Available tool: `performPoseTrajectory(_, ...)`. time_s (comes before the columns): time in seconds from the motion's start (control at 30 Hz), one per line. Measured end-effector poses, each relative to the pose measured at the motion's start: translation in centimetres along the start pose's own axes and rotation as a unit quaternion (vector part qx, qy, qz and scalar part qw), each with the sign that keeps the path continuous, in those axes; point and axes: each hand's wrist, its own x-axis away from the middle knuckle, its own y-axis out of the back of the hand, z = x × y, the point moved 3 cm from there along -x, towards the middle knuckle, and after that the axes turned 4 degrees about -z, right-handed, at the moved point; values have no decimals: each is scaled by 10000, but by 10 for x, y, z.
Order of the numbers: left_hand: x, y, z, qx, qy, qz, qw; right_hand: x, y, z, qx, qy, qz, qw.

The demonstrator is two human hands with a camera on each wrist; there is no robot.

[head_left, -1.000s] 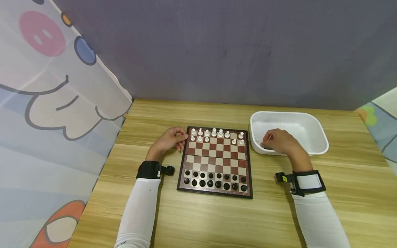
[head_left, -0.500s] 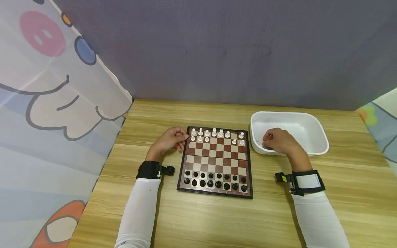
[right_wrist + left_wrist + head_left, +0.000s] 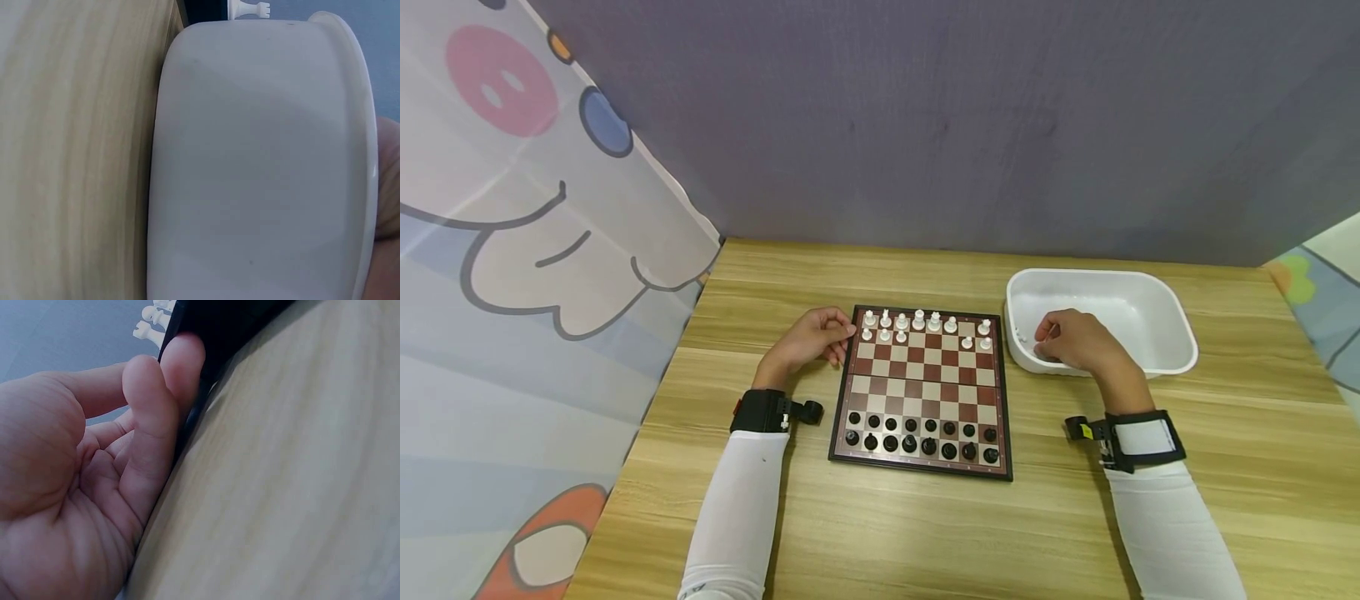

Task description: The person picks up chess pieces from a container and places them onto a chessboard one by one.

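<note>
A chessboard lies on the table. Black chess pieces stand in two full rows along its near side. White chess pieces fill most of the two far rows, with gaps. My left hand holds the board's left edge; in the left wrist view its fingertips touch the black rim. My right hand reaches into a white plastic tub with bent fingers. Small white pieces lie in the tub beside those fingers. Whether the right fingertips pinch anything is hidden behind the tub wall.
The wooden table meets a grey partition at the back. A cartoon-printed sheet hangs at the left. The tub stands just right of the board, its outer wall filling the right wrist view.
The right fingers shift slightly inside the tub; a dark spot under them earlier no longer shows. My left hand and the pieces on the board stay as they were.
</note>
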Motion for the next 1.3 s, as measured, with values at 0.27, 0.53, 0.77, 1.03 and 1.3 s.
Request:
performPoseTrajectory(0.27,3,-1,-3,31,-31,-10,10000,-1,-1,1,20,28,-63,10000)
performPoseTrajectory(0.53,3,-1,-3,43,-18,1,10000,-1,-1,0,307,-6,-306,9991)
performPoseTrajectory(0.77,3,-1,-2,59,-9,14,10000,0,1,1,367,8,-562,9977)
performPoseTrajectory(1.03,2,-1,-2,54,-52,28,10000,3,6,9,69,335,-1181,9924)
performPoseTrajectory(1.3,2,-1,-3,52,-76,-1,10000,6,11,17,-181,620,-2296,9711)
